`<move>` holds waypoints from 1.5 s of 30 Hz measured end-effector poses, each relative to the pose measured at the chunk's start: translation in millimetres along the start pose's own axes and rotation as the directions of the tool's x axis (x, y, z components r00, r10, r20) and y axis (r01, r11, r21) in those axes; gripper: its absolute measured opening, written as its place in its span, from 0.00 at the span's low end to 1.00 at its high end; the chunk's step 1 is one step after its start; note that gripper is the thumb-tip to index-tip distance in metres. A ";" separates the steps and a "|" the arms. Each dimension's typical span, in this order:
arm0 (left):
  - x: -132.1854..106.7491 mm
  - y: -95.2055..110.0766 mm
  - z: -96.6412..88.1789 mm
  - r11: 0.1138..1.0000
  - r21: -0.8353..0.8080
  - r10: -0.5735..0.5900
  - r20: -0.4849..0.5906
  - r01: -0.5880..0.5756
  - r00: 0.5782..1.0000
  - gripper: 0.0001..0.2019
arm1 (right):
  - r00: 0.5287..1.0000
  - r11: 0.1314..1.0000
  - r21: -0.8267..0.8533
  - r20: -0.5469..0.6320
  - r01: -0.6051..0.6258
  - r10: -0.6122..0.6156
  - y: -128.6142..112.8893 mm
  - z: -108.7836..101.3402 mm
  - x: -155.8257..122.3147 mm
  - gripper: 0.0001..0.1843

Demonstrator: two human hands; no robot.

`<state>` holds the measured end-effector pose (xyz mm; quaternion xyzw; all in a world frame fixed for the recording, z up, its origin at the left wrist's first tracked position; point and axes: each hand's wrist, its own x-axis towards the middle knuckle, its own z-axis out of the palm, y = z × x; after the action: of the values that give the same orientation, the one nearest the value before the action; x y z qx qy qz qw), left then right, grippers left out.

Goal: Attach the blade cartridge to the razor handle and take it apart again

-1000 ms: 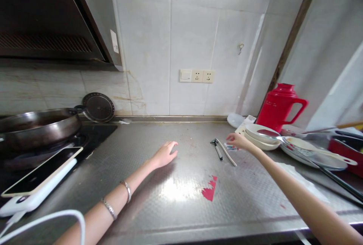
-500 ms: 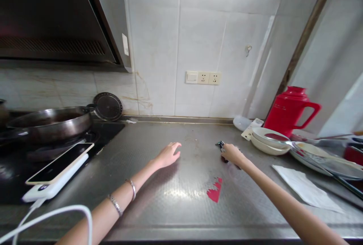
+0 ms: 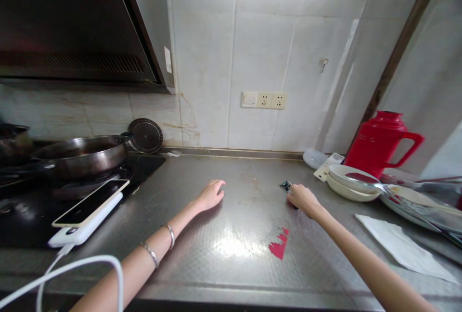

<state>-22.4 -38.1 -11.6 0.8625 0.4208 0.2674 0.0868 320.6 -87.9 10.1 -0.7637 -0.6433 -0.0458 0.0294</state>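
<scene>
My left hand [image 3: 211, 195] hovers over or rests lightly on the steel counter [image 3: 187, 254], palm down. Its thumb stands apart from the loosely bent fingers, and nothing is in it. Farther right, my right hand [image 3: 303, 198] is closed around a small dark peeler [image 3: 285, 185]. Only the shiny crosswise head pokes out past the fingers on the left; most of the handle is hidden under the hand. A torn red patch [image 3: 279, 245] marks the counter in front of that hand.
At left a steel pan [image 3: 84, 155] stands on the black stove, near a phone [image 3: 92, 203] on a white power bank with a cable. On the right are stacked bowls [image 3: 352, 191], a red thermos [image 3: 377, 143], plates and a white paper [image 3: 404, 249].
The view has turned slightly left. My left hand has drawn a little to the left over the counter. My right hand keeps its grip on the peeler in about the same spot.
</scene>
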 end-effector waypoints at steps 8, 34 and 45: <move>-8.1 -53.0 -20.7 0.947 0.207 -0.241 -0.053 0.247 0.969 0.19 | 0.912 0.929 0.029 -0.205 0.369 -0.356 -30.8 13.3 6.3 0.14; -35.0 -84.3 -31.6 0.850 0.370 -0.408 0.012 0.375 0.913 0.24 | 0.918 0.915 0.214 -0.281 0.343 -0.279 -46.3 62.3 19.6 0.18; -34.8 -93.2 -31.4 0.857 0.364 -0.410 0.053 0.364 0.911 0.26 | 0.914 0.916 0.197 -0.285 0.351 -0.289 -45.5 60.4 17.5 0.19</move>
<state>-120.0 -8.6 -33.5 0.7771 0.6196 0.1103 0.0129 280.6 -56.7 -48.7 -0.6258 -0.7520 -0.0666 0.1959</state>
